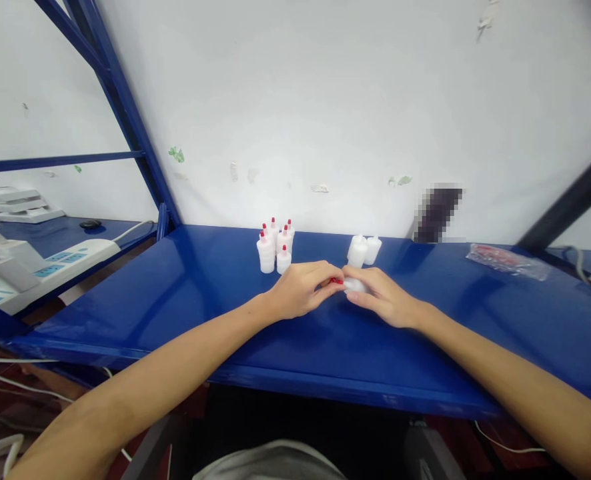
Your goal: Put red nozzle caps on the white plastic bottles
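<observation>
Near the middle of the blue table, my right hand (388,298) is closed around a small white bottle (356,285), lying tilted with its tip toward the left. My left hand (306,288) pinches a red cap (335,281) at the bottle's tip; whether the cap is seated on it is hidden by the fingers. Behind my left hand stands a group of several white bottles with red caps (266,253). Beyond my right hand are a few white bottles without red caps (358,251).
The blue table (175,293) meets a white wall. A clear plastic bag with red items (508,260) lies at the right. A pixelated dark object (438,213) leans on the wall. Power strips (50,270) and white boxes (18,203) are at the left, past a blue frame.
</observation>
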A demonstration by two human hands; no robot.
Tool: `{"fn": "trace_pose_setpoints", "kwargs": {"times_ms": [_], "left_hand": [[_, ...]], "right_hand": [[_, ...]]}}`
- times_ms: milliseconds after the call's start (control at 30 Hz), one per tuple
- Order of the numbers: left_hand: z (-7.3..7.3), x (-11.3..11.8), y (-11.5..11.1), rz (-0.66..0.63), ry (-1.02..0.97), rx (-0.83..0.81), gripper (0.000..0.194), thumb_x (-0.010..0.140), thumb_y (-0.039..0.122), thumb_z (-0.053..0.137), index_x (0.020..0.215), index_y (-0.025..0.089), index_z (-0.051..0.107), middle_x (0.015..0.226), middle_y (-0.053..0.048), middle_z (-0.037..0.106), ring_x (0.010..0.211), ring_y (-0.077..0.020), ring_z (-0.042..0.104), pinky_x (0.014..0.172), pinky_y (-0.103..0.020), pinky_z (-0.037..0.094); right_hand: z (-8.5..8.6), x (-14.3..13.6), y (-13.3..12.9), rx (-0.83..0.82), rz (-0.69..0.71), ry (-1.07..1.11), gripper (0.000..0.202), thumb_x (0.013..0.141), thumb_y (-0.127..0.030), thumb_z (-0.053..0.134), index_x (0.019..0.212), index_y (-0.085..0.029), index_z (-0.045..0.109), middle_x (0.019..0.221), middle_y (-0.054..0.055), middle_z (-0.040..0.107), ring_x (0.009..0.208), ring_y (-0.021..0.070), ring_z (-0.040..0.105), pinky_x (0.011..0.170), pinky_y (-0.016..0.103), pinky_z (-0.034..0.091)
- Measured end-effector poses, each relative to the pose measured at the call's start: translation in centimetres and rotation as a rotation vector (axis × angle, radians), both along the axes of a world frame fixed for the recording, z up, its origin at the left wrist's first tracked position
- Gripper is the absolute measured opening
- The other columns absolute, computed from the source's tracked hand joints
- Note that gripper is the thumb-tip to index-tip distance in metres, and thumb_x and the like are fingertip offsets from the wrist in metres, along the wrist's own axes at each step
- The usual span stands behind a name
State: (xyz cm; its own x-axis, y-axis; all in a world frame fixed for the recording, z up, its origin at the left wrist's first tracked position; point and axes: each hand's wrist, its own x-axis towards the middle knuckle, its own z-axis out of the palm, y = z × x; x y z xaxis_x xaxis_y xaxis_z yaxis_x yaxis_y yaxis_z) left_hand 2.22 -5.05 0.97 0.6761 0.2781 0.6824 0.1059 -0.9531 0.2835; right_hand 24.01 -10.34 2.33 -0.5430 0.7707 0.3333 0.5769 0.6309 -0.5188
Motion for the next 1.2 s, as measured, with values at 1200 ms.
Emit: {"fn": "trace_pose_setpoints", "kwargs": {"times_ms": [1200], "left_hand": [[4.4,-7.0,7.1,0.548,-0.044,0.451,0.023,0.092,0.037,0.059,0.080,0.018,0.060,0.107,-0.009,0.057,0.100,-0.0227,0.051,0.088,-0.040,0.038]], "right_hand": [[-0.5,-0.8,0.6,0.062,-0.338,0.326,0.051,0.062,-0.061,0.082,0.065,-0.021,0.051,0.059,-0.003,0.049,0.054,0.0123,0.039,0.051,0.027,0.031]]}}
